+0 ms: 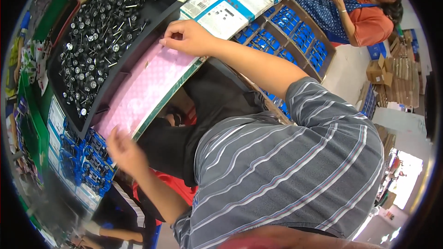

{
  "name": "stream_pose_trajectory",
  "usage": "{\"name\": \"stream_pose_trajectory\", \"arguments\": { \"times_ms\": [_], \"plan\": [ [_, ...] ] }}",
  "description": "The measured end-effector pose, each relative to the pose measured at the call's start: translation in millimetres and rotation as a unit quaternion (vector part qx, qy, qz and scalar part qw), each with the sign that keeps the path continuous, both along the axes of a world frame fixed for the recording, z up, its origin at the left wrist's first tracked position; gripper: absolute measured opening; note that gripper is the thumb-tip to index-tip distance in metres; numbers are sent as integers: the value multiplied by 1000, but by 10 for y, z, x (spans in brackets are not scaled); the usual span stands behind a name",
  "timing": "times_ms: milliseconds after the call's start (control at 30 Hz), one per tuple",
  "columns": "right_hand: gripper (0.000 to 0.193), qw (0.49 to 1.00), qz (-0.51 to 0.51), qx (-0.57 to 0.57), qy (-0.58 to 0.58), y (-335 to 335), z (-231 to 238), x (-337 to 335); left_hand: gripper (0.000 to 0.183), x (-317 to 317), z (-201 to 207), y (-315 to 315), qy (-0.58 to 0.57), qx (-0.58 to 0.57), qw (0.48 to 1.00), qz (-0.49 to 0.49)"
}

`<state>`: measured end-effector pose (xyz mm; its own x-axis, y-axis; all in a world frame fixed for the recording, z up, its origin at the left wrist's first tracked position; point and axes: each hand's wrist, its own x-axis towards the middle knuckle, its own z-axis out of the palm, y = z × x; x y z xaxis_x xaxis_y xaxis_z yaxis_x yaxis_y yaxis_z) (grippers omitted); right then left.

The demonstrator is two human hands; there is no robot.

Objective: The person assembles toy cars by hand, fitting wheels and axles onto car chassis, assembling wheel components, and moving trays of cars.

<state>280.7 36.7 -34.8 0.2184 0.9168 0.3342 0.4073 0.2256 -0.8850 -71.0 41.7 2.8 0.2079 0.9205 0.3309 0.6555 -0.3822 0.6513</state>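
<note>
Pink mat [143, 87] between loosely curled hands [196, 38] [125, 151]

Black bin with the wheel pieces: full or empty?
The black bin is partly full: wheel pieces cover most of its floor, with bare black showing beside them. Pile depth: cannot tell.

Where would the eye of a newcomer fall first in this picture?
Probably on the black tray at upper left, heaped with small black-and-silver wheel pieces. Next comes the bright pink mat beside it, between the right hand and the blurred left hand. Blue wheeled pieces cluster below the tray, at lower left.
</note>
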Motion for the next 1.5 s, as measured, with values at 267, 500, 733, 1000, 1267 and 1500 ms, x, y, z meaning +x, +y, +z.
{"name": "stream_pose_trajectory", "arguments": {
  "times_ms": [267,500,733,1000,1267,1500],
  "plan": [
    [9,873,-74,140,-461,-339,-41,855,14,674,-217,333,-73,-57,988,-124],
    [22,866,-319,-2,-386,-405,-164,1308,10,647,-438,320,-31,64,989,-127],
    [20,886,-289,-42,-361,-421,-178,1296,5,579,-451,254,-31,66,993,-94],
    [22,863,-288,-85,-407,-444,-163,1443,7,606,-466,220,-59,104,990,-74],
    [23,846,-305,-82,-429,-449,-110,1488,8,586,-415,202,-78,100,985,-118],
    [17,843,-279,-88,-451,-486,-148,1572,12,552,-474,170,-82,114,980,-144]
  ]
}}
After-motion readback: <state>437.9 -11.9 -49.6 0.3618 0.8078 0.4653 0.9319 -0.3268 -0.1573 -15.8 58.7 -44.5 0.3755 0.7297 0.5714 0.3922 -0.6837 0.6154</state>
